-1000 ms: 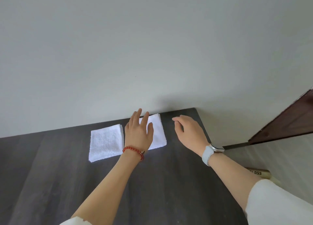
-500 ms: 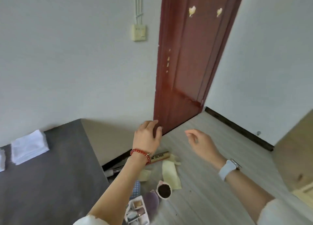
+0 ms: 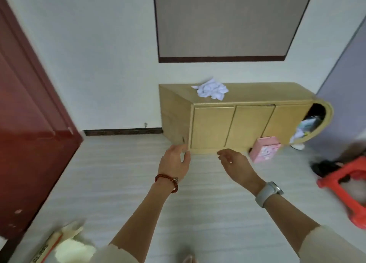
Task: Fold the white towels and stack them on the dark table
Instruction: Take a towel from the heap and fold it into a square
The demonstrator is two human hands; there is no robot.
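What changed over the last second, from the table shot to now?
The view swung from the dark table with its folded towels, past the red door, to a wooden cabinet bearing a crumpled white towel. The left hand and right hand stayed empty and loosely open.

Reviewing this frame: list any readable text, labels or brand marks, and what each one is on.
No text here can be read.
Long flat object on the floor, bottom left: dark marks along it, too blurred to read.
Pink box by the wooden cabinet: a cartoon picture, no legible words.
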